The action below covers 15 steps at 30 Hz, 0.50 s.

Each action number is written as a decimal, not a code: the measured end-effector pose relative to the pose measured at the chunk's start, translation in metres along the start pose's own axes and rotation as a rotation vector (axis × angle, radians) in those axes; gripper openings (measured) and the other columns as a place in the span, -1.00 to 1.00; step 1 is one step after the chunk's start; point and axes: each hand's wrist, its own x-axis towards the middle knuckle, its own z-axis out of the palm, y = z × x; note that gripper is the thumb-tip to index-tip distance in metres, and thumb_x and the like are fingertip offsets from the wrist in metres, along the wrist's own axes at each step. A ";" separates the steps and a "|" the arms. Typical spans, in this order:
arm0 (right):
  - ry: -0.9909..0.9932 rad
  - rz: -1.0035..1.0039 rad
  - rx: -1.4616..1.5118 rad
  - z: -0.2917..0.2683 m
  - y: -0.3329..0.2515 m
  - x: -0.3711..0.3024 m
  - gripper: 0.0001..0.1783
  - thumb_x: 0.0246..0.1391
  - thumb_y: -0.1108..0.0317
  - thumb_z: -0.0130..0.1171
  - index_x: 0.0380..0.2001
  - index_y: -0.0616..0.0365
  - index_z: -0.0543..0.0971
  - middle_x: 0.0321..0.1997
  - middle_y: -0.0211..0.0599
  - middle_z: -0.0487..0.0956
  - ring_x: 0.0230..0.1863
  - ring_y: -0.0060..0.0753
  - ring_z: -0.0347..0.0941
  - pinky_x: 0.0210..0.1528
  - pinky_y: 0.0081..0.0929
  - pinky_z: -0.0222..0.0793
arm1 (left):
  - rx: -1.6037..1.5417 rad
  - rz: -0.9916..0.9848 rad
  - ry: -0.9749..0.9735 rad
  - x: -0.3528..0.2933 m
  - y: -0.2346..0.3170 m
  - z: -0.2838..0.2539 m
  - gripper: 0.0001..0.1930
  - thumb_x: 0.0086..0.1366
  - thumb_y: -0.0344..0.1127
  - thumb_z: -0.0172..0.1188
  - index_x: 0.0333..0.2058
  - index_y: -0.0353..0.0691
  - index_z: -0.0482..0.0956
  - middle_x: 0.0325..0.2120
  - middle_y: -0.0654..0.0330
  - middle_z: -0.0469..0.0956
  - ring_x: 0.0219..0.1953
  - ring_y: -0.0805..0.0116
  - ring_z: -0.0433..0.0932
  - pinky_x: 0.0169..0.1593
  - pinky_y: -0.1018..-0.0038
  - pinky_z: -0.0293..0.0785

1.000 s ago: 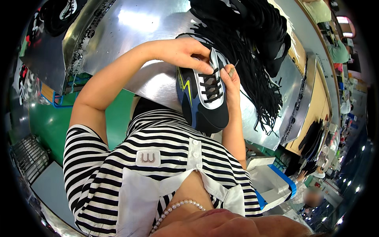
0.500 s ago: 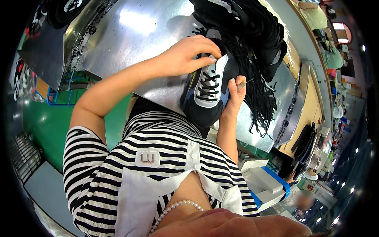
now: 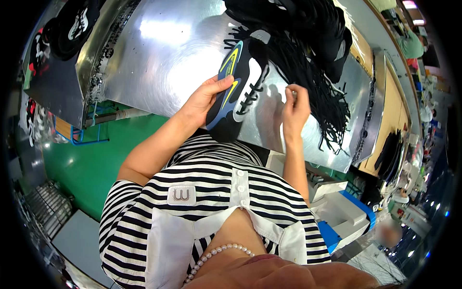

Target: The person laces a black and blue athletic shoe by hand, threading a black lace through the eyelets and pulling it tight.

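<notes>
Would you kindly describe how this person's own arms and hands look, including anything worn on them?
The left hand and right hand show no gloves, and both forearms are bare, with no watch or bracelet visible. The left sleeve is short, with black and white stripes.

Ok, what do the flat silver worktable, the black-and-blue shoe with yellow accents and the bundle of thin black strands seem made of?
Silver worktable: bare metal, perhaps steel, with a polished sheen; it shows bright glare and blurred reflections.
Black-and-blue shoe: probably synthetic; its side panels look smooth, but the exact material is unclear.
Black strands: likely matte textile; they lie limp and tangled.
</notes>
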 end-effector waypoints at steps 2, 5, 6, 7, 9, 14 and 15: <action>-0.085 0.004 0.182 -0.012 -0.029 0.010 -0.90 0.15 0.52 0.21 -0.24 0.23 0.60 -0.39 -0.38 0.52 -0.44 -0.63 0.37 -0.40 -0.67 0.26 | 0.035 -0.018 0.005 -0.001 0.003 -0.003 -0.71 0.36 -0.27 0.20 -0.04 -0.33 0.51 -0.24 0.09 0.66 -0.29 0.35 0.69 -0.17 0.45 0.68; -0.262 -0.084 0.272 -0.011 -0.075 0.013 -0.82 0.01 0.52 0.32 -0.26 0.24 0.64 -0.41 -0.36 0.53 -0.43 -0.55 0.41 -0.38 -0.63 0.28 | 0.038 -0.017 0.042 0.003 -0.004 0.006 -0.69 0.40 -0.21 0.15 -0.03 -0.32 0.51 -0.19 0.10 0.65 -0.20 0.35 0.67 -0.07 0.42 0.64; -0.271 -0.155 0.232 -0.002 -0.073 0.014 -0.80 -0.03 0.44 0.38 -0.29 0.21 0.63 -0.42 -0.28 0.52 -0.49 -0.32 0.48 -0.43 -0.51 0.40 | 0.030 -0.016 0.031 0.003 -0.006 0.007 -0.68 0.40 -0.21 0.14 -0.02 -0.32 0.51 -0.18 0.10 0.64 -0.19 0.35 0.66 -0.06 0.42 0.64; -0.298 -0.084 0.202 0.002 -0.076 0.017 -0.82 -0.03 0.40 0.37 -0.34 0.22 0.62 -0.41 -0.22 0.54 -0.49 -0.23 0.51 -0.41 -0.45 0.42 | 0.022 -0.015 0.021 0.004 -0.010 0.006 -0.67 0.41 -0.20 0.13 -0.01 -0.32 0.50 -0.17 0.11 0.64 -0.18 0.35 0.66 -0.05 0.41 0.63; -0.352 -0.058 0.112 0.001 -0.074 0.022 -0.82 -0.02 0.36 0.35 -0.38 0.23 0.62 -0.40 -0.20 0.57 -0.47 -0.21 0.53 -0.39 -0.41 0.42 | 0.020 -0.027 -0.004 0.005 -0.013 0.001 -0.66 0.42 -0.18 0.11 0.00 -0.32 0.49 -0.16 0.12 0.63 -0.16 0.35 0.65 -0.04 0.41 0.62; -0.549 0.014 0.265 -0.005 -0.067 0.028 -0.82 -0.05 0.36 0.29 -0.40 0.24 0.62 -0.42 -0.13 0.60 -0.45 -0.16 0.56 -0.38 -0.39 0.43 | -0.003 -0.107 -0.049 0.001 -0.017 -0.017 -0.58 0.43 -0.11 0.07 0.07 -0.35 0.44 -0.11 0.00 0.59 -0.11 0.19 0.64 0.01 0.23 0.61; -0.591 0.051 0.308 -0.005 -0.065 0.028 -0.82 -0.06 0.36 0.28 -0.40 0.25 0.61 -0.44 -0.12 0.60 -0.44 -0.15 0.56 -0.38 -0.39 0.43 | 0.015 -0.121 -0.044 -0.002 -0.017 -0.017 -0.57 0.43 -0.11 0.07 0.07 -0.35 0.44 -0.11 -0.01 0.59 -0.11 0.18 0.64 0.01 0.22 0.62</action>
